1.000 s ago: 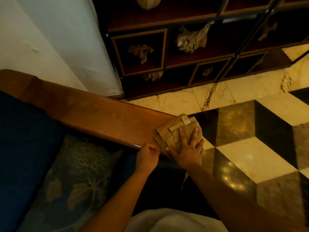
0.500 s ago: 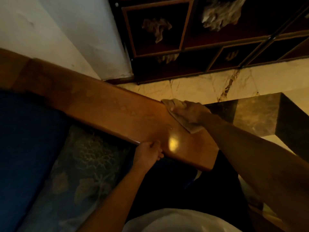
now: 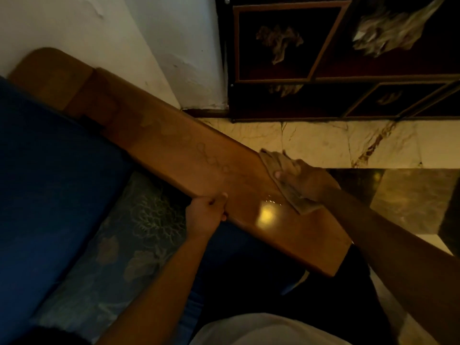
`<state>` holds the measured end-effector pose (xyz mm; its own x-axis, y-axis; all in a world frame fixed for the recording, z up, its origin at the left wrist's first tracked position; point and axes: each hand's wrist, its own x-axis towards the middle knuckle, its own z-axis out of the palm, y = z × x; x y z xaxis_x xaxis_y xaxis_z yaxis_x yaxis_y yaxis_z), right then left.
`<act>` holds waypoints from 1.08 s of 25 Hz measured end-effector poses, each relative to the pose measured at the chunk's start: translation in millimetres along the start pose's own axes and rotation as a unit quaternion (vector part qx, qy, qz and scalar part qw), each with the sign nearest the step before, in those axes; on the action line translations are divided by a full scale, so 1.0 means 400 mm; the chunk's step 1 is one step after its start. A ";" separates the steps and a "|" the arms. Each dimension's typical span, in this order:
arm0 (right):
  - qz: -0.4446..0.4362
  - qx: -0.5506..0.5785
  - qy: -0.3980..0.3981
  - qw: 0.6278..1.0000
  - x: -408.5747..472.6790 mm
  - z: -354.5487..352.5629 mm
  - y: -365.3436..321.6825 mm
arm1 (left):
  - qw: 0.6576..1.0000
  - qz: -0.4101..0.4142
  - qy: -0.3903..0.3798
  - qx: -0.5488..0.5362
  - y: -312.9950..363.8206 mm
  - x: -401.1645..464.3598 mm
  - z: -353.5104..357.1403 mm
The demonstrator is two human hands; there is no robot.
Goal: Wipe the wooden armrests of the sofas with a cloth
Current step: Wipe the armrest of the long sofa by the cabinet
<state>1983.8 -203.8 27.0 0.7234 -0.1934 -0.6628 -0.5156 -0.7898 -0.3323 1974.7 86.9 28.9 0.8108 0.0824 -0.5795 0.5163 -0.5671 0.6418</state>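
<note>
Gripped the near edge of the wooden armrest (image 3: 179, 155) with the left hand (image 3: 205, 215), fingers curled tight around it. Pressed the cloth (image 3: 286, 185) flat onto the armrest's far edge under the right hand (image 3: 305, 179), fingers together. Beyond: marble floor (image 3: 323, 140), dark cabinet (image 3: 348, 58).

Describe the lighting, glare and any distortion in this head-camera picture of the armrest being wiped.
Head view: dim, warm light; a bright glare spot on the armrest between the left hand and the cloth under the right hand; wide-angle bending of the wall and cabinet; the cushion falls in shadow.
</note>
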 end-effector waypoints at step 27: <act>-0.233 0.005 -0.030 0.972 0.503 0.070 -0.985 | 0.831 -0.307 0.384 -0.260 0.055 0.393 -0.189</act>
<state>2319.6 84.8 5.7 0.8511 0.2188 -0.4773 -0.1436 -0.7774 -0.6124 2134.5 149.5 -10.1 0.1842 0.8372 -0.5150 0.7857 0.1893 0.5889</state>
